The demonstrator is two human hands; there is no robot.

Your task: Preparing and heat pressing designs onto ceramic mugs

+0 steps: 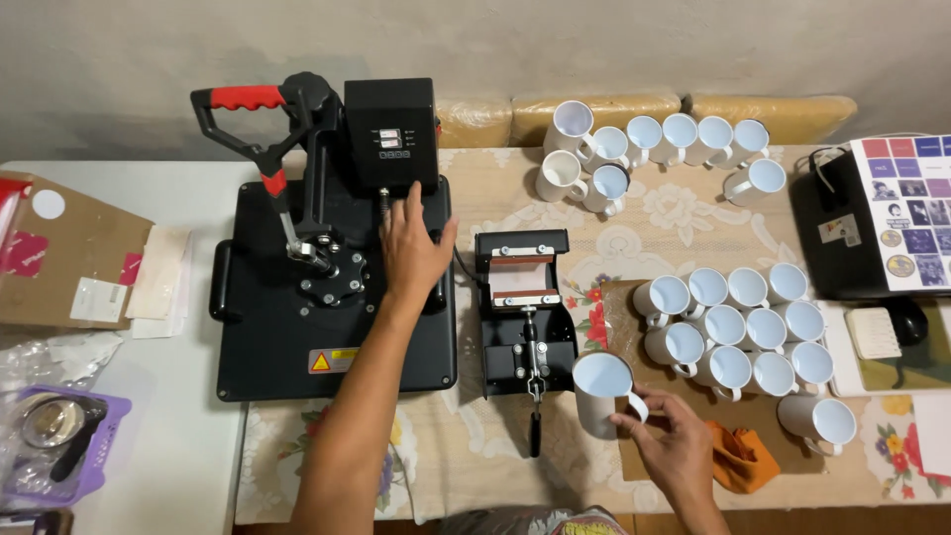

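My left hand [411,248] reaches forward with fingers together, its fingertips touching the lower edge of the black control box [389,134] on the black heat press [332,287]. My right hand [669,441] grips the handle of a white mug [602,391] that stands upright on the table just right of the small black mug press [523,317]. The mug press has an orange-brown heating band and a black lever handle pointing toward me.
A cluster of several white mugs [743,332] stands right of the held mug, another group [644,149] at the back. An orange cloth [743,458] lies by my right hand. A printed sheet [911,208] on a black printer is far right. Cardboard and a purple basket [59,436] sit left.
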